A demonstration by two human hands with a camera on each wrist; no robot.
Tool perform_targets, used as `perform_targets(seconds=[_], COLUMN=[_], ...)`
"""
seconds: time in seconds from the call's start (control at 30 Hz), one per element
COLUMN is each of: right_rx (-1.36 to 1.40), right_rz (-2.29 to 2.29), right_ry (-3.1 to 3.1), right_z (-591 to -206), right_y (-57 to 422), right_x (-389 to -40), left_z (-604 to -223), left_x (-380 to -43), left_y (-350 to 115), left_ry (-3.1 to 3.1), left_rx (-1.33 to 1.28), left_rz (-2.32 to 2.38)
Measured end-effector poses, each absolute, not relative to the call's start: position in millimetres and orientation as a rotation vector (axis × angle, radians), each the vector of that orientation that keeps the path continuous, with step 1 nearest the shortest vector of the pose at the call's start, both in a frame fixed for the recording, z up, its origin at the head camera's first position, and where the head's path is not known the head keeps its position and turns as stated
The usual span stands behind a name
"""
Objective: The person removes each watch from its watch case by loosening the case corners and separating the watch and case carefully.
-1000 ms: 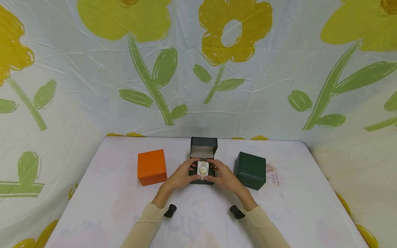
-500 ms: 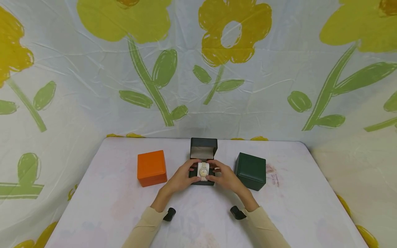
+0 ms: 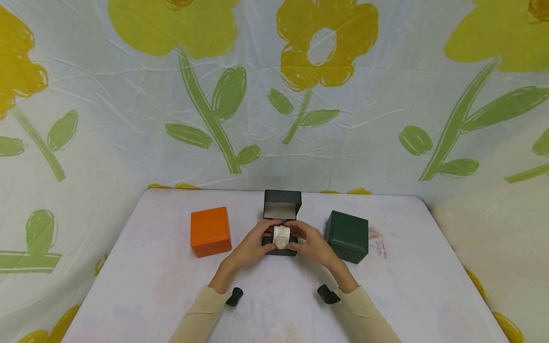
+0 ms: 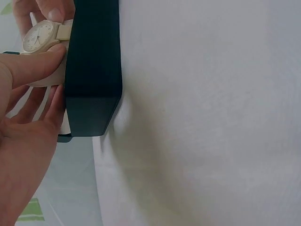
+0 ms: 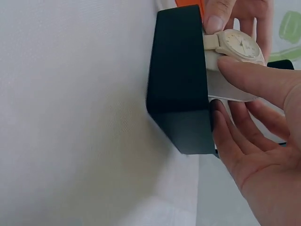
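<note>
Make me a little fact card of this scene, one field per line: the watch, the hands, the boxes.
Watch: cream wristwatch, strap over a white cushion
Left hand: grips the cushion's left side
Right hand: grips its right side
Middle box: dark, lid raised, pale lining
Left box: orange box, closed
Right box: dark green box, closed
Surface: white-covered table
</note>
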State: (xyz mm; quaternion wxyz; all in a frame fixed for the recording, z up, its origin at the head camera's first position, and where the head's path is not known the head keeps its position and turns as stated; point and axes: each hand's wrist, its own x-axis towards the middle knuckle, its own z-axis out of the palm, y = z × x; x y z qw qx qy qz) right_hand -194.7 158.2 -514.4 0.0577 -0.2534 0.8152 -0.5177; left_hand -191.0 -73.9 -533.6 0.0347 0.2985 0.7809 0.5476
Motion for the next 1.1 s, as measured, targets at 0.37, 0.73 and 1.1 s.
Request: perform_targets(seconds=[0.37, 0.73, 1.1], right_rx=[-0.726, -0.689, -0.64], right_rz=[-1.772, -1.83, -1.852], right_ry=[2.229, 2.158, 2.095], right_z=[-511, -505, -501], right_y=[164, 166, 174], right_x=[-200, -196, -185], left_z=[-519, -522, -515], left_x=[-191, -191, -181], left_y=[-74, -76, -74], left_ry=[2.254, 2.174, 2.075], left_rx=[0.784, 0.724, 0.771], left_rz=[1.824, 1.941, 2.023])
